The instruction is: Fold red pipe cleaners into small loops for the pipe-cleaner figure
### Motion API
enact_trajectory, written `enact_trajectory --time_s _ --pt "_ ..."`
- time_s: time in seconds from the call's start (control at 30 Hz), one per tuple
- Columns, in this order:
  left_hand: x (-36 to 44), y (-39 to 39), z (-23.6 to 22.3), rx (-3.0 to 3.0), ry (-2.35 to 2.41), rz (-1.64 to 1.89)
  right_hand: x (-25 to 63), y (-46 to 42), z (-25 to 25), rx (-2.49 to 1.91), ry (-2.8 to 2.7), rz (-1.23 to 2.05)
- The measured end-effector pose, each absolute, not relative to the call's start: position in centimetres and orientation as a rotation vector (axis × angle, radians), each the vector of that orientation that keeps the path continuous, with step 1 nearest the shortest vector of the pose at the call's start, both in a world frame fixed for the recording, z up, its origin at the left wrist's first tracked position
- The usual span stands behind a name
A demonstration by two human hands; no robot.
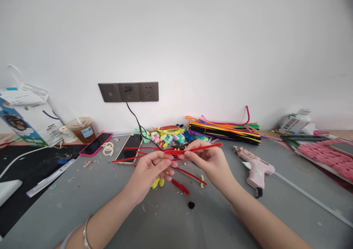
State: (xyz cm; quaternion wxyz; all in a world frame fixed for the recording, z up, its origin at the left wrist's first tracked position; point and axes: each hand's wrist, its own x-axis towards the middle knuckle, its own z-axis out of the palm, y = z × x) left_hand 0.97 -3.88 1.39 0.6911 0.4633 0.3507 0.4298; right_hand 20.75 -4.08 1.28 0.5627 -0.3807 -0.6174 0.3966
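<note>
My left hand (152, 169) and my right hand (209, 160) meet above the grey table (110, 212). Both pinch thin red pipe cleaners (193, 149), whose ends stick out left and right of my fingers. Under my hands lie more red pipe cleaner pieces (180, 186), small yellow loops (157, 183) and a black pompom (191, 205). A bracelet circles my left wrist.
A pink glue gun (256, 168) lies to the right. A stack of coloured pipe cleaners (224, 128) sits by the wall. Two phones (95, 144) (129, 149), an iced drink cup (82, 129), a wall socket strip (128, 91) with a black cable, and a pink tray (327, 155) surround the work area.
</note>
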Motion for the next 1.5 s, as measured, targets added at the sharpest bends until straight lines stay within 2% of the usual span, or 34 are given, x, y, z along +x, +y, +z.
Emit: enact_trajectory --time_s 0.1,0.23,0.33,0.43,0.63,0.87,1.13,1.5 --pt "1.4 -4.1 1.1 0.947 0.751 0.929 20.5 -5.1 1.4 -0.802 -1.733 0.437" --pt "1.8 -4.4 0.6 0.88 0.732 0.953 20.2 -6.0 1.6 -0.695 -1.987 0.048" --pt "1.9 -4.4 0.4 0.87 0.734 0.962 20.1 -5.8 1.5 -0.701 -2.003 -0.123" --pt "1.7 -4.3 0.3 0.84 0.711 0.962 20.1 -5.5 1.3 -0.671 -2.017 -0.139" --pt "1.6 -4.2 0.3 0.734 0.708 0.971 20.1 -5.3 1.2 -0.715 -1.993 -0.035" --pt "1.7 -4.3 0.8 0.703 0.698 1.035 19.9 -5.4 1.3 -0.691 -1.875 0.546" --pt "1.3 -4.2 0.7 0.945 0.7 0.967 20.1 -4.9 1.5 -0.616 -1.805 0.737" --pt "1.4 -4.5 1.4 1.029 0.651 0.838 20.3 -4.6 1.7 -0.558 -1.615 1.324"
